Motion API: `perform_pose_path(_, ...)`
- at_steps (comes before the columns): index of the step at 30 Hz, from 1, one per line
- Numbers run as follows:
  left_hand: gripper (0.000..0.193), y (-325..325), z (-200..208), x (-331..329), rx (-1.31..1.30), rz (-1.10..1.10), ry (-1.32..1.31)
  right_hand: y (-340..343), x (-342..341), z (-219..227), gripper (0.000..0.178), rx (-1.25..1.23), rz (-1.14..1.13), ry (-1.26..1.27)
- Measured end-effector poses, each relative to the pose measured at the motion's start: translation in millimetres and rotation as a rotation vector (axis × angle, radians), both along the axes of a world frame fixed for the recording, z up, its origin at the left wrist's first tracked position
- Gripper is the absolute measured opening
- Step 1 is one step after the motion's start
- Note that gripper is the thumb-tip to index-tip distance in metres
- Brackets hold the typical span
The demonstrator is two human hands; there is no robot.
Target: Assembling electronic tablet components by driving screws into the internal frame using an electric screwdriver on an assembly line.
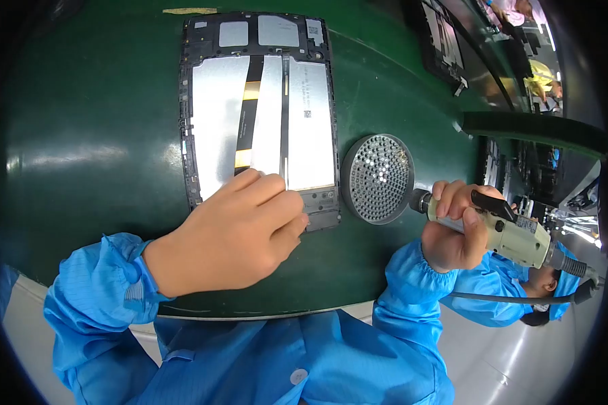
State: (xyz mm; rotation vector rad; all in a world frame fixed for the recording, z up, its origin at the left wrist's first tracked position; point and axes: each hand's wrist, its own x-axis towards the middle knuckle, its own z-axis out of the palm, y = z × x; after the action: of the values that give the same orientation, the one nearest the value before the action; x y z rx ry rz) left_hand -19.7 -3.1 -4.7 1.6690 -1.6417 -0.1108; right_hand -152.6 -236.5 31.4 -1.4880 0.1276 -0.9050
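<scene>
My left hand lies over the lower part of an opened tablet chassis, its fingers curled together. What the fingertips pinch, if anything, is hidden beneath the hand. A black ribbon cable with gold bands runs down the silver plate and passes under my knuckles. My right hand is wrapped round a pale electric screwdriver with a black lever. Its dark nose points left, close to the right rim of a round grey screw tray. Many small holes fill that tray, with shiny bits at its middle.
Everything stands on a green work table. A dark bar juts in at the right. Further black device frames lie at the upper right. Beside my right arm, a co-worker in blue sits. The screwdriver's cable trails below.
</scene>
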Motion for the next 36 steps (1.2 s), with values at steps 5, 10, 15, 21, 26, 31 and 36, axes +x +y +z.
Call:
perform_pose_path(5,0.027,-15,-7,-8,-0.023,-0.015,0.017,-23,-13,-12,0.032,0.008,0.006,-0.016)
perform_pose_path(10,0.023,2,6,1,-0.016,-0.019,-0.010,-5,-13,-2,0.032,0.027,-0.027,-0.007)
perform_pose_path(15,0.022,2,5,-1,-0.079,0.010,-0.045,-5,-14,-1,0.033,0.052,0.008,-0.010)
perform_pose_path(21,0.026,2,7,3,-0.038,-0.024,-0.026,-1,-14,-1,0.034,0.073,-0.005,-0.011)
perform_pose_path(26,0.028,1,18,10,0.058,-0.062,-0.044,2,-15,1,0.034,0.075,-0.005,-0.008)
perform_pose_path(31,0.026,5,17,11,0.074,-0.087,-0.016,2,-15,-1,0.033,0.068,0.005,-0.016)
perform_pose_path(36,0.027,4,17,9,0.078,-0.063,-0.052,1,-14,0,0.033,0.073,-0.012,-0.001)
